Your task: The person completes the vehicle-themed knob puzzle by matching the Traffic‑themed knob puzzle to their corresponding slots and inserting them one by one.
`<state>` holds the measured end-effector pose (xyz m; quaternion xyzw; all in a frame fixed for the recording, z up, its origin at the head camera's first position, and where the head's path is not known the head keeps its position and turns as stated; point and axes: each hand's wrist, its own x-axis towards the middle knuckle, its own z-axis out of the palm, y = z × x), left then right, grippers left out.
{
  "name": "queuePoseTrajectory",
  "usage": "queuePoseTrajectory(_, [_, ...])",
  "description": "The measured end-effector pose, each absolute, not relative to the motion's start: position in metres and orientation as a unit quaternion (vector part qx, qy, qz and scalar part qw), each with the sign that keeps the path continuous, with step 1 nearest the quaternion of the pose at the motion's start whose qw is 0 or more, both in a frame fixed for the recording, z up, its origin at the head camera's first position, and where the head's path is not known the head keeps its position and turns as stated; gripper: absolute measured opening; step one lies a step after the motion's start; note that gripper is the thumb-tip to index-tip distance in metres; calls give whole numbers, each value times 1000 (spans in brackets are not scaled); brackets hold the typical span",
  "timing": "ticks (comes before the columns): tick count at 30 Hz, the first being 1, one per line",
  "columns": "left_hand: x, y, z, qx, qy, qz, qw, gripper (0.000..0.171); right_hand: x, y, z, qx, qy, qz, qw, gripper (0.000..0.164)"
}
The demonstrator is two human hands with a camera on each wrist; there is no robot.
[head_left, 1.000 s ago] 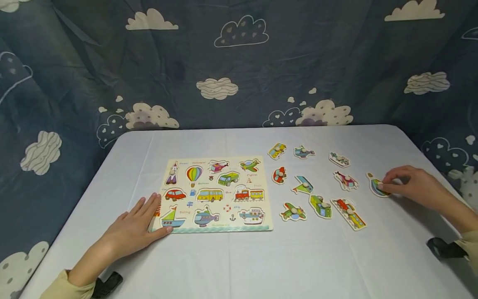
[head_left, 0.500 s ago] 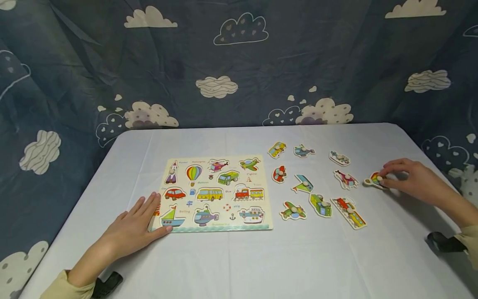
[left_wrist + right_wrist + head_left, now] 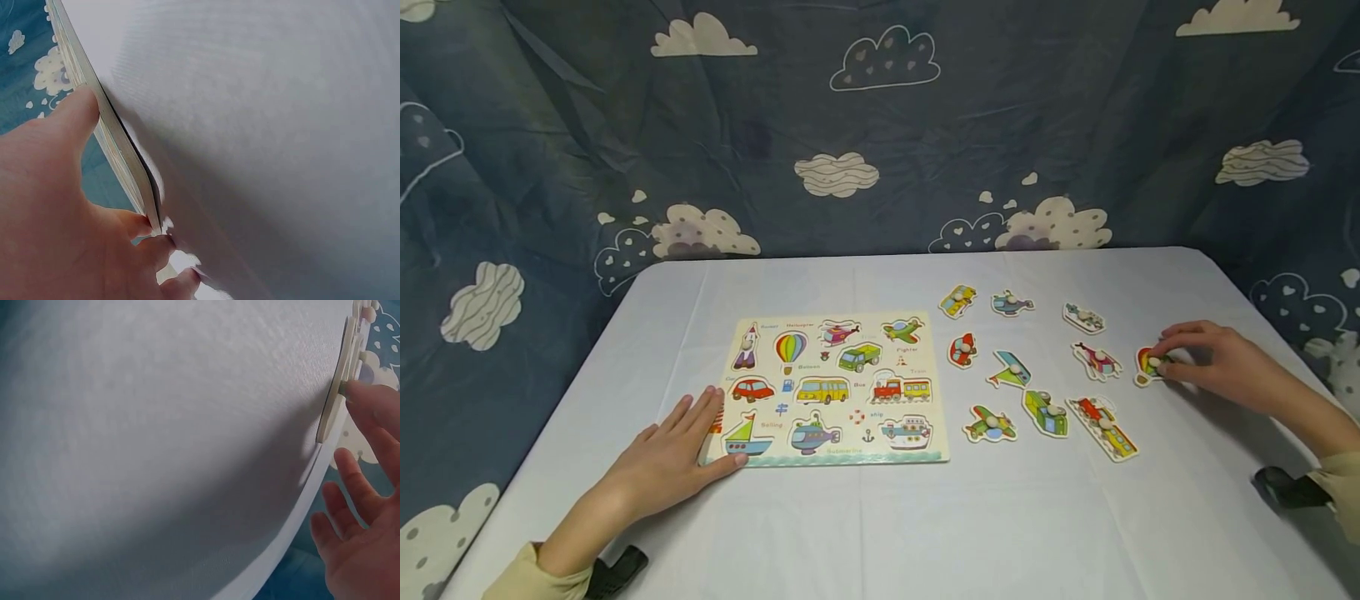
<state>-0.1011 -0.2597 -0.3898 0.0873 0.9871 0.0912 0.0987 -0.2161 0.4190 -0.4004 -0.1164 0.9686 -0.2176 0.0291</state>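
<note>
My left hand [image 3: 658, 454] rests with straight fingers on the left edge of a cream puzzle board [image 3: 850, 458] printed with vehicles. The left wrist view shows the thumb [image 3: 78, 112] against the board's edge. At the right, my right hand [image 3: 1232, 367] pinches a hot-air balloon puzzle piece [image 3: 1145, 367] by its small knob between thumb and index finger. Part of the balloon is hidden behind the fingertips. Its narrow end points down and left. In the right wrist view the balloon piece [image 3: 334, 381] appears edge-on, low over or on the white cloth; I cannot tell which.
Between board and right hand lie several knobbed pieces, among them a train [image 3: 1103, 429], a green truck [image 3: 1045, 414], a plane [image 3: 990, 424], a helicopter [image 3: 1096, 362], a sailboat [image 3: 1011, 369] and a bus [image 3: 957, 301]. A dark cloud-print cloth [image 3: 880, 125] hangs behind the white table [image 3: 925, 533].
My right hand has turned the balloon piece: its narrow end swung from upper left, through left, to lower left. The hand shifted slightly left. My left hand has stayed on the board.
</note>
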Motion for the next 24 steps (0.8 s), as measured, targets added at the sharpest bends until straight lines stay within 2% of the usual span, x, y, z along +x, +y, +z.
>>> queuePoseTrajectory(9, [-101,-260,-389,87,986,94,104,107,-215,418,-401,-85,971,-222,36,40])
queuePoseTrajectory(24, [-102,-260,-389,90,986,95,103,107,-221,391,-385,-107,966,-236,8,33])
